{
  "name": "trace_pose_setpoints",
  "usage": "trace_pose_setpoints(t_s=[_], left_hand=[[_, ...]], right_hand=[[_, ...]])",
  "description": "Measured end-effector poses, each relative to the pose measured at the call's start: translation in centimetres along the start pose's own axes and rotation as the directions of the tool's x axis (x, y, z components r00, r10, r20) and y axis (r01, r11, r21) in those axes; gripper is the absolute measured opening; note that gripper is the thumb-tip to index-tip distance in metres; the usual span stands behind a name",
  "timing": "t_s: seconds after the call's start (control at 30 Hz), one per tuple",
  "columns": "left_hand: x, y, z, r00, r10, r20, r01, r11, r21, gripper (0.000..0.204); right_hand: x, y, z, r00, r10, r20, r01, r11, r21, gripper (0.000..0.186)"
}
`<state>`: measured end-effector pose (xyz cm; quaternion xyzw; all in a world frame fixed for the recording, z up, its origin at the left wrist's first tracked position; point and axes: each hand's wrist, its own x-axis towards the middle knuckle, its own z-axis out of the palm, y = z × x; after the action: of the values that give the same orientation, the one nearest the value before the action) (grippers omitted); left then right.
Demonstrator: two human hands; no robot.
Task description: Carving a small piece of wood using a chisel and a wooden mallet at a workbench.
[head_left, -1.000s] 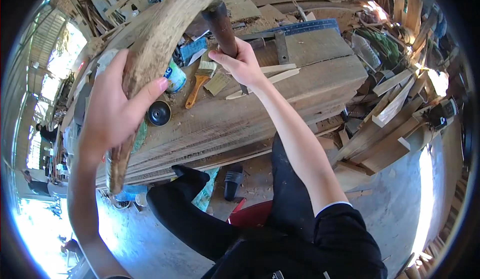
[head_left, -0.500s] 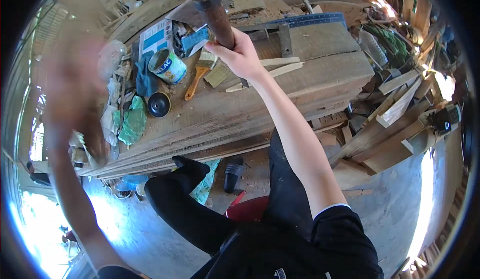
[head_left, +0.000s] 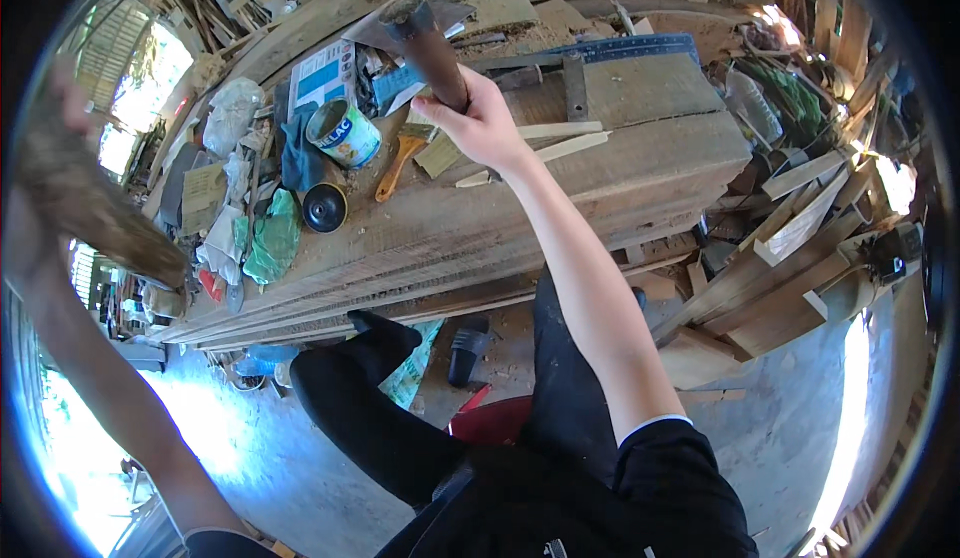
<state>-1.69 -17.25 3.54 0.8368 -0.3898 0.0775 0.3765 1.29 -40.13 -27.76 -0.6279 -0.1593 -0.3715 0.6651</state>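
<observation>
My right hand [head_left: 478,123] wraps round the dark brown wooden handle of a chisel [head_left: 437,58], above the thick timber [head_left: 640,158]. The handle leans up and left, its worn end bare; most of the blade is hidden behind my wrist. At the far left, my left hand [head_left: 72,106] is blurred and partly cut off by the rim. It grips a thick, rough, club-like piece of wood [head_left: 110,223], which slants down to the right. The two hands are far apart. Just left of the chisel, a paintbrush [head_left: 398,168] lies on the timber with thin wood strips [head_left: 560,145] to its right.
A tin can [head_left: 345,136], a round black lid-like thing [head_left: 324,208], a blue cloth [head_left: 300,158] and a green plastic bag [head_left: 272,238] crowd the timber's left part. A metal square [head_left: 575,88] and a blue ruler [head_left: 630,48] lie behind. Boards [head_left: 780,288] lean at the right.
My left hand and the piece of wood have swung further left, away from the timber, uncovering the clutter there. My right hand and the chisel stay almost where they were.
</observation>
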Motion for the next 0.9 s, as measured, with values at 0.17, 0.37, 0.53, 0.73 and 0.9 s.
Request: trace_pose_setpoints(t_s=[0.17, 0.37, 0.53, 0.73, 0.9], left_hand=[[-1.0, -5.4, 5.5, 0.898, 0.29, 0.331, -0.43, 0.733, 0.526, 0.064], [0.3, -5.4, -2.9, 0.998, 0.029, -0.055, -0.015, 0.97, 0.242, 0.07], [-0.1, -0.6, 3.9, 0.985, -0.168, -0.024, 0.17, 0.98, 0.107, 0.043], [-2.6, -5.1, 5.8, 0.861, -0.261, 0.437, 0.192, 0.962, 0.195, 0.058], [-4.2, -5.9, 0.7, 0.967, -0.129, 0.221, 0.12, 0.991, 0.052, 0.052]], right_hand=[[0.9, 0.0, 1.2, 0.999, -0.052, -0.006, 0.05, 0.988, -0.144, 0.02], [0.2, 0.0, 1.1, 0.998, 0.048, 0.038, -0.041, 0.987, -0.155, 0.019], [0.2, 0.1, 1.0, 0.998, 0.037, 0.057, -0.032, 0.995, -0.09, 0.018], [0.2, 0.2, 1.6, 0.995, 0.051, 0.089, -0.041, 0.992, -0.119, 0.018], [0.1, 0.8, 1.3, 0.995, 0.068, 0.076, -0.07, 0.997, 0.022, 0.017]])
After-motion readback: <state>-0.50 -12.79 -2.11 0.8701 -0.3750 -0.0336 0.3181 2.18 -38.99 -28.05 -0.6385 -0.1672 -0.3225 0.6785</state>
